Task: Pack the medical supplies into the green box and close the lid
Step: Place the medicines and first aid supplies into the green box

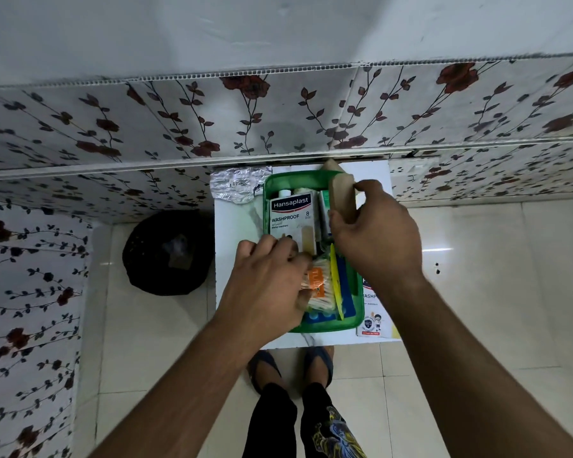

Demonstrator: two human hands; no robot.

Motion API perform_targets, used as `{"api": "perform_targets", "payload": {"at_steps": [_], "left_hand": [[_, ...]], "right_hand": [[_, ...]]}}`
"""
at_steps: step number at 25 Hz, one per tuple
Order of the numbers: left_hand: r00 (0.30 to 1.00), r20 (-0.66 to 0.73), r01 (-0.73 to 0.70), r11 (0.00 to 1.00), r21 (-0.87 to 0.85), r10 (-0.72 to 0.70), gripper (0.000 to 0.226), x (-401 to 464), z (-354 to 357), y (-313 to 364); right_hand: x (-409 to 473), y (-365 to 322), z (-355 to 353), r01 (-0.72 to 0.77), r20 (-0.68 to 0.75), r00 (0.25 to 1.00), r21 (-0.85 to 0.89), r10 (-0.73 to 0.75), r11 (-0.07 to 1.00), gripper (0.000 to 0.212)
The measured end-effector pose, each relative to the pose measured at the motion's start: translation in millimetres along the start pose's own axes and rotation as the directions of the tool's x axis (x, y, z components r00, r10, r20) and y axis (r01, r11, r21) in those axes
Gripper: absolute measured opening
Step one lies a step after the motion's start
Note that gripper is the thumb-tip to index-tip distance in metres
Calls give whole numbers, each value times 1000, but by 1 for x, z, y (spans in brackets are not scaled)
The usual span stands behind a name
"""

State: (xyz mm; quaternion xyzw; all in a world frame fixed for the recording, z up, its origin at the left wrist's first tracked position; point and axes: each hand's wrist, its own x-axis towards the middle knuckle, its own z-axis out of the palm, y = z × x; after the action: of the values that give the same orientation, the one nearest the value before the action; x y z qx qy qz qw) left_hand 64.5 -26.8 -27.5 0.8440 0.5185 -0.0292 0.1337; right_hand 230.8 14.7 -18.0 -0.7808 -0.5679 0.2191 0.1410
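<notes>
A: Right hand (374,239) pinched on the tan roll (341,200), thumb behind, held upright over the far right corner of the box (351,325).

B: Soft, light, squashy; best gripped across the flat sides, as now. Left hand (265,279)?

A: Curled on the swab pack (318,292), pressing down inside, just below the Hansaplast carton (291,223).

B: Crinkly, slippery wrap, likely. Room left?

A: Little. Narrow gap under the right fingertips, between cartons and rim. Foil pack (237,186) and second carton (372,312) outside. Lid not seen.
</notes>
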Motion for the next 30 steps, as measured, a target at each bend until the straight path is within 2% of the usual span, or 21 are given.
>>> {"api": "perform_targets", "payload": {"at_steps": [3,6,13,17,19,21,23,26,27,30], "left_hand": [[982,-137,111,985,-133,-129,33,-5,-9,-10],[961,-176,176,960,-217,-216,28,-6,-12,-22],[935,-190,225,917,-330,-298,26,0,-5,-43],[920,-193,238,876,-420,-342,23,0,1,-52],[894,-178,264,803,-534,-412,19,1,6,-62],[868,-157,312,763,-566,-471,20,14,11,-82],[877,-114,359,795,-490,-466,27,34,24,-106],[876,-57,413,806,-424,-479,47,71,43,-132],[849,-56,448,771,-453,-526,52,80,47,-135],[702,-28,569,585,-578,-712,60,98,55,-134]], "right_hand": [[12,-10,20,142,-46,985,-316,-165,938,45],[15,-9,30,119,-23,990,-418,-142,901,49],[14,-3,36,11,-128,990,-357,-60,934,45],[12,-6,36,-9,-99,995,-332,-25,943,50],[10,-4,23,-24,-158,987,-227,-13,974,48],[23,6,8,-90,-231,969,0,88,996,35],[46,27,4,-161,-169,967,165,189,973,24],[80,53,19,-187,53,982,148,181,971,26],[89,57,26,-181,101,980,132,169,974,28],[102,55,39,-150,195,972,87,131,985,32]]}}
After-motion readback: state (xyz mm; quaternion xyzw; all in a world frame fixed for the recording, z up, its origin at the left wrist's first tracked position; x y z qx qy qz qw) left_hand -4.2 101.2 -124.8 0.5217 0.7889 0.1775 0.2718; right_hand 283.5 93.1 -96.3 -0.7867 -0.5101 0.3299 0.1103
